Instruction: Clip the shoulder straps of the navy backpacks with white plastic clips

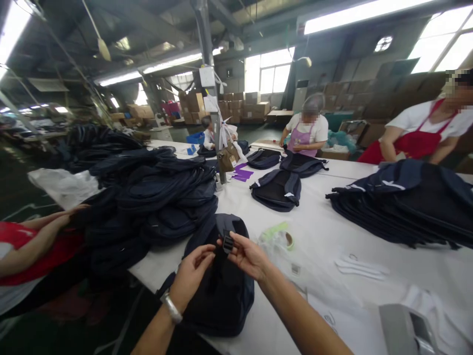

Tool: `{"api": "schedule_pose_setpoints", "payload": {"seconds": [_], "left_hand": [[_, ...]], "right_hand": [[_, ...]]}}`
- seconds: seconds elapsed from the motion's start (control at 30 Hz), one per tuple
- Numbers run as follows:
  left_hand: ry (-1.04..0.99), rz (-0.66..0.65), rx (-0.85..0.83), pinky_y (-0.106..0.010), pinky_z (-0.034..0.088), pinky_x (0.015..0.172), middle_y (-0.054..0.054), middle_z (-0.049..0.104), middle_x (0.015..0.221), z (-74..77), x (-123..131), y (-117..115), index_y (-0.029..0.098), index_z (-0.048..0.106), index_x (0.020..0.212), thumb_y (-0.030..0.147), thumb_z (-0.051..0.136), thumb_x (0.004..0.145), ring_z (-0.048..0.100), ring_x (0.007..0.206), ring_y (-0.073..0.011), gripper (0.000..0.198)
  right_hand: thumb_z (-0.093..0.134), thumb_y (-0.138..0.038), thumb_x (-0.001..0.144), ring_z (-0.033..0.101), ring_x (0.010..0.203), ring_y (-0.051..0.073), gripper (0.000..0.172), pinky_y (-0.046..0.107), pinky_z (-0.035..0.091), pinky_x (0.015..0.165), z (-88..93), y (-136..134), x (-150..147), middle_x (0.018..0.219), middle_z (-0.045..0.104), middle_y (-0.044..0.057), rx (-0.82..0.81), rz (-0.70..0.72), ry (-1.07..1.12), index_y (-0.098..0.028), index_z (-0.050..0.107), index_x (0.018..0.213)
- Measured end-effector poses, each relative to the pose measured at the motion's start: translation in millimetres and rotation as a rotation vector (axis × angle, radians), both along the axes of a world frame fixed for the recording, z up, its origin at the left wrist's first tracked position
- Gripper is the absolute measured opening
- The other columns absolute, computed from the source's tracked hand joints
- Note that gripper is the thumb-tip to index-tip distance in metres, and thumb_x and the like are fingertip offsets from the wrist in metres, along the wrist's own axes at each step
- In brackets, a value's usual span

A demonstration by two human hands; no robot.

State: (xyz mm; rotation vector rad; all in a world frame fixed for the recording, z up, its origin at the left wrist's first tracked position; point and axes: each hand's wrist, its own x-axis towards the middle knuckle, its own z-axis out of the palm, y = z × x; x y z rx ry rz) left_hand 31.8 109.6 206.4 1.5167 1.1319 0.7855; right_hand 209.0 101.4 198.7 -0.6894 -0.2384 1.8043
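Note:
A dark navy backpack [221,301] lies in front of me at the table's edge, its black back panel and straps facing up. Above its upper part, my right hand [247,256] pinches a small black plastic strap buckle [227,242] between thumb and fingers. My left hand [194,271], with a silver watch on the wrist, is just left of the buckle. Its thumb and fingertips are pinched together over the dark bag; anything between them is lost against the black fabric.
A large heap of backpacks [166,197] rises at left, with a co-worker's arm [48,236] beside it. Another stack [406,202] is at right. Tape [289,240], clear plastic [314,281], white strips [360,267] and a grey device [406,325] lie on the white table [318,212].

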Motion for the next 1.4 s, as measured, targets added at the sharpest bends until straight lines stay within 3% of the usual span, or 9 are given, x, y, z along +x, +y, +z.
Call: {"api": "schedule_pose_setpoints", "payload": {"seconds": [0.1,0.23,0.43,0.63,0.87,1.0,1.13,1.3,1.4], "left_hand": [[0.044,0.145,0.138,-0.033,0.052,0.084,-0.009,0.068,0.103,1.7,11,-5,0.018,0.061,0.108,0.042,0.058,0.079,0.064,0.095,-0.0217,0.038],[0.124,0.177,0.207,-0.03,0.052,0.077,-0.006,0.068,0.095,2.9,26,-17,0.02,0.063,0.104,0.042,0.061,0.077,0.065,0.085,-0.0197,0.035],[0.146,0.053,0.105,-0.027,0.049,0.071,-0.002,0.065,0.078,-10.1,32,-19,0.017,0.062,0.084,0.043,0.06,0.077,0.062,0.075,-0.017,0.026],[0.109,0.038,-0.016,-0.024,0.044,0.064,0.0,0.057,0.071,-58.9,31,-40,0.017,0.058,0.076,0.044,0.061,0.076,0.056,0.069,-0.0146,0.028],[0.101,0.042,-0.155,-0.025,0.042,0.062,0.001,0.057,0.067,-138.5,12,-67,0.016,0.058,0.072,0.048,0.064,0.072,0.055,0.066,-0.0146,0.033],[0.112,0.08,-0.223,-0.025,0.041,0.059,0.001,0.056,0.064,-177.3,16,-65,0.016,0.058,0.071,0.051,0.065,0.068,0.054,0.063,-0.0143,0.037],[0.071,0.076,-0.252,-0.024,0.039,0.057,0.003,0.054,0.06,-200.0,30,-50,0.015,0.059,0.073,0.051,0.068,0.063,0.051,0.057,-0.0121,0.039],[0.002,0.093,-0.424,-0.022,0.035,0.049,0.007,0.052,0.056,-221.8,35,-48,0.015,0.05,0.114,0.05,0.068,0.063,0.045,0.049,-0.0098,0.065],[0.038,0.07,-0.424,-0.023,0.038,0.052,0.006,0.051,0.059,-228.2,36,-45,0.014,0.049,0.119,0.051,0.067,0.063,0.047,0.052,-0.0106,0.07]], "right_hand": [[0.065,-0.027,0.078,0.069,0.082,0.018,0.022,0.027,0.054,0.072,4.1,7,3,0.088,0.072,0.011,0.056,-0.067,-0.028,-0.01,0.061,0.092],[0.066,-0.027,0.077,0.069,0.076,0.018,0.019,0.027,0.054,0.07,7.0,13,4,0.083,0.073,0.01,0.065,-0.12,-0.045,-0.012,0.06,0.086],[0.068,-0.031,0.074,0.067,0.067,0.016,0.02,0.026,0.052,0.061,3.3,22,16,0.077,0.072,0.007,0.138,-0.223,-0.196,-0.014,0.061,0.083],[0.067,-0.031,0.074,0.064,0.06,0.015,0.016,0.024,0.046,0.052,-17.7,42,30,0.07,0.07,0.003,0.091,-0.304,-0.328,-0.017,0.06,0.078],[0.067,-0.03,0.072,0.056,0.047,0.01,0.016,0.021,0.042,0.046,-66.1,55,34,0.056,0.063,-0.002,0.006,-0.299,-0.419,-0.017,0.058,0.074],[0.066,-0.03,0.072,0.054,0.046,0.009,0.015,0.02,0.04,0.045,-76.5,54,31,0.056,0.062,-0.004,0.012,-0.262,-0.427,-0.018,0.057,0.073],[0.068,-0.033,0.07,0.056,0.049,0.01,0.019,0.021,0.042,0.049,-72.4,54,29,0.06,0.063,-0.003,0.064,-0.211,-0.401,-0.018,0.057,0.074],[0.07,-0.037,0.067,0.055,0.051,0.01,0.023,0.021,0.041,0.049,-75.9,54,32,0.06,0.064,-0.003,0.049,-0.212,-0.483,-0.018,0.06,0.075],[0.07,-0.038,0.067,0.054,0.051,0.009,0.024,0.02,0.04,0.049,-79.3,52,32,0.061,0.064,-0.003,0.071,-0.207,-0.499,-0.017,0.062,0.077]]}}
